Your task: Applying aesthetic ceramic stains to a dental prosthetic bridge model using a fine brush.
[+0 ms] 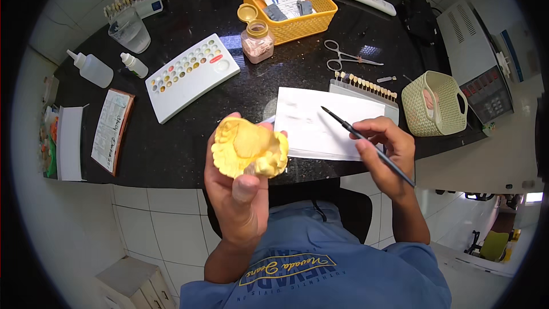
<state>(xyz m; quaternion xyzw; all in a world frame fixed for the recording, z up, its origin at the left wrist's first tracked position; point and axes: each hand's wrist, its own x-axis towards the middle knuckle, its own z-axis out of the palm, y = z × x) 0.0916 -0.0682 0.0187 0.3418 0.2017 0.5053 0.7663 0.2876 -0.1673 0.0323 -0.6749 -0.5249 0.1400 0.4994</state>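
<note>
My left hand (243,209) holds up a yellow plaster dental cast (245,146), its thumb pressed against the near edge. The cast shows a row of teeth and a palate, and it is raised above the counter's front edge. In my right hand (390,151) is a thin dark paintbrush (369,147), pinched between thumb and fingers. Its pointed tip reaches up and left over a sheet of white paper (303,131) with a few grey smudges. Part of a pale item shows just behind the cast, too hidden to name.
On the black counter (189,149) are a white paint palette (189,86), an open jar of pinkish powder (257,46), a yellow basket (320,27), locking forceps (343,57), a tooth shade guide (366,87), a cream basket (423,126), a glass of water (134,37) and plastic bottles (94,71).
</note>
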